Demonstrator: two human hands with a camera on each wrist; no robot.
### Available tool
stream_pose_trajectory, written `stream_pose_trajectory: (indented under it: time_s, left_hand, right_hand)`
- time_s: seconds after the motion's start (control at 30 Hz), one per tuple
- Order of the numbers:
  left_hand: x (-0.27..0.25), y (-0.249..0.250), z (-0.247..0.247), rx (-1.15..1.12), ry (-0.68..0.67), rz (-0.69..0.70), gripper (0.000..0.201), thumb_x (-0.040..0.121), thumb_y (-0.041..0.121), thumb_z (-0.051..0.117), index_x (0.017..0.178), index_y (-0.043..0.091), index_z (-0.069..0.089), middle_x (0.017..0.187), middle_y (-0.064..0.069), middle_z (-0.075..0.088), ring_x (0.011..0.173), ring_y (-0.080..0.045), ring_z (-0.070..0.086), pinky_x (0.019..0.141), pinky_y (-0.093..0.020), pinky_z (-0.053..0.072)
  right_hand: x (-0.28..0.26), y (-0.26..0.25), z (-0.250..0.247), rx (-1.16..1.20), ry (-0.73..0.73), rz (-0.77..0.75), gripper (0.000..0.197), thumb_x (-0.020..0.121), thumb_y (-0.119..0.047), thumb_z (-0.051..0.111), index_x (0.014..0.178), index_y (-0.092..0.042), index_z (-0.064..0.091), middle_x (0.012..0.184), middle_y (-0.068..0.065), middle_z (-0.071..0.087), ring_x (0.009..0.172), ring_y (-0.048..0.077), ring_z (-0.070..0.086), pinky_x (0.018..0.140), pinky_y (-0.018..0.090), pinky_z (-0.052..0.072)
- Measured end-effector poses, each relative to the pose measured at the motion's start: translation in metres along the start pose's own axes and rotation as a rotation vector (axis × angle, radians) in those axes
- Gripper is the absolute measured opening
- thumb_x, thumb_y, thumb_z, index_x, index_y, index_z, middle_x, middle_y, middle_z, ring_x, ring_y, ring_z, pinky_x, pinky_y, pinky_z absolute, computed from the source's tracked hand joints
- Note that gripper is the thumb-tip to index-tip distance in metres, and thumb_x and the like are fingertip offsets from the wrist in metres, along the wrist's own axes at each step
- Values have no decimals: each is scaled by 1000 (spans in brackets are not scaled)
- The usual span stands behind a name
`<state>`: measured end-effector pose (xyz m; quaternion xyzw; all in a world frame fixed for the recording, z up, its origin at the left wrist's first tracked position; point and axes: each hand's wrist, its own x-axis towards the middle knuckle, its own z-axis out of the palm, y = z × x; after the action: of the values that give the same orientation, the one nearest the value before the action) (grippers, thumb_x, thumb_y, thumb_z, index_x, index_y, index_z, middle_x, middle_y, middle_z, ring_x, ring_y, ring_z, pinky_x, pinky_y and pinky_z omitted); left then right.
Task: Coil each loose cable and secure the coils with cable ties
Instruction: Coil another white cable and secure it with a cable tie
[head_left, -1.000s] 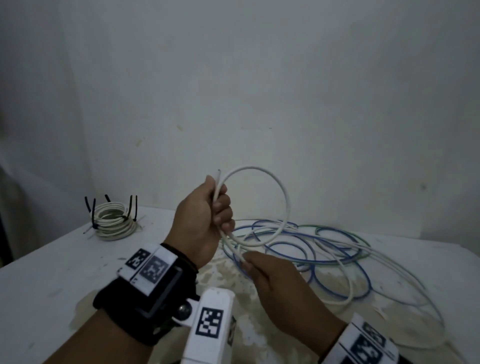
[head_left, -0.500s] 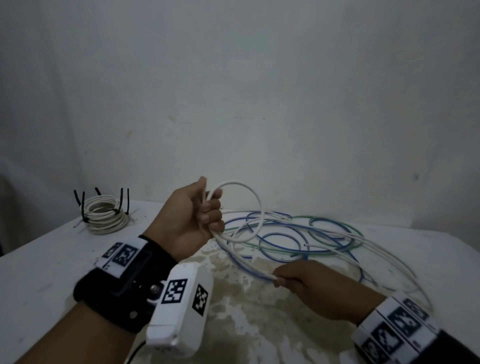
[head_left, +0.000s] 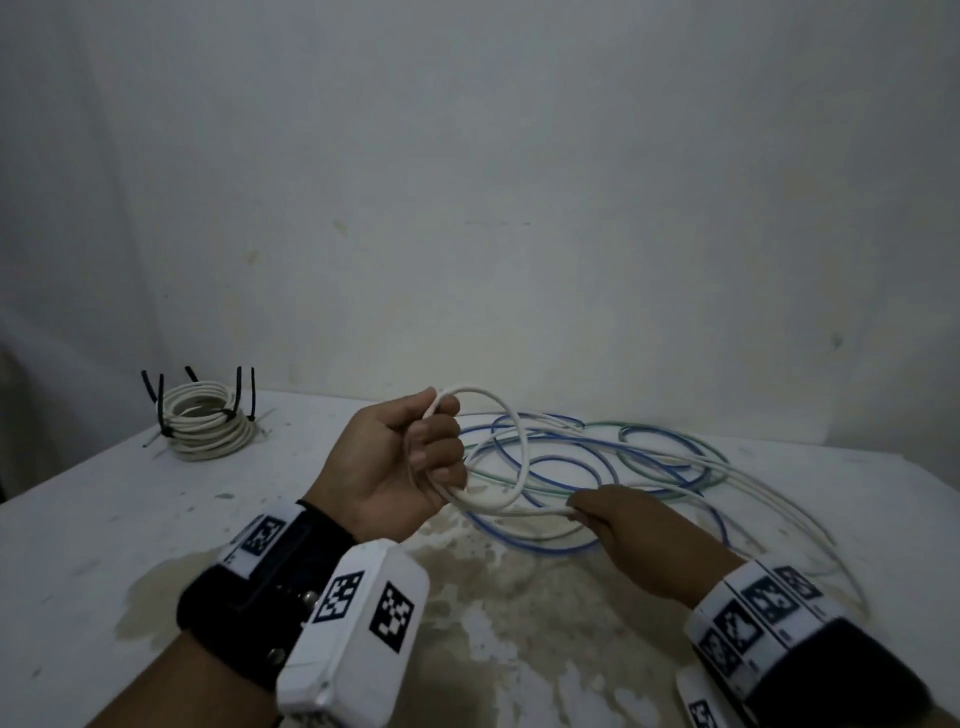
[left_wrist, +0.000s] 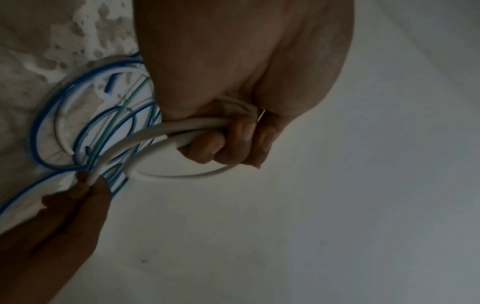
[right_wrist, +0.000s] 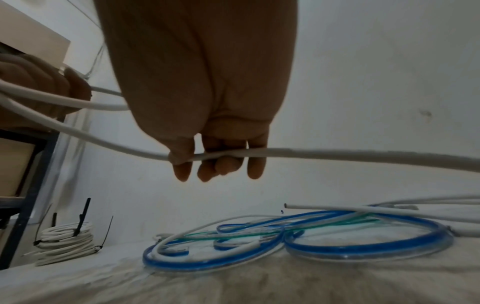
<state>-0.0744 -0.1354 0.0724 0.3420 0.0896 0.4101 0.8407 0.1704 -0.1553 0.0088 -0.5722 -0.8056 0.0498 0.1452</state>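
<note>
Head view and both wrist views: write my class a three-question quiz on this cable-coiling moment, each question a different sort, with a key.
1. True or false: the left hand grips a loop of white cable.
2. The right hand holds: A) blue cable B) white cable C) a cable tie?
3. Fill in: the tied coil is bound with ____ cable ties.

Key: 1 true; 2 B; 3 black.

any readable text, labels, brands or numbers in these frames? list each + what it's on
No readable words, brands or numbers in any view.
Left wrist unit: black-and-white square marker patterns only, no letters.
Right wrist band: the same kind of marker squares; tiny print beside them is too small and blurred to read.
White cable, blue cable, tied coil: no printing visible.
</note>
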Motion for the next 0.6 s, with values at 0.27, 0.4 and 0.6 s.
stream_pose_trajectory:
  time_s: [0.27,0.4,0.6]
  left_hand:
    - [-5,16,1,240,340,440,33,101,30,33,73,16,43,52,5,33,42,-10,32,44,-18,37]
    - [-13,24,-5,242,354,477,30,99,28,35,74,15,44,54,4,37,44,-12,38,48,-20,45]
    - [-18,12,-2,151,276,381,32,93,27,41,66,13,51,47,5,30,37,-11,31,46,-23,44]
  right_hand:
    - [8,24,-39,7,47,125,32,101,-33,39,72,-27,50,72,-7,53,69,11,49,62,9,36]
    - [7,33,-66,-100,106,231,38,101,-34,38,67,-22,51,66,-5,51,64,12,48,57,19,33]
    - [14,19,-77,-316,-54,333,42,102,-38,34,61,-27,32,59,-2,34,53,12,37,49,22,27]
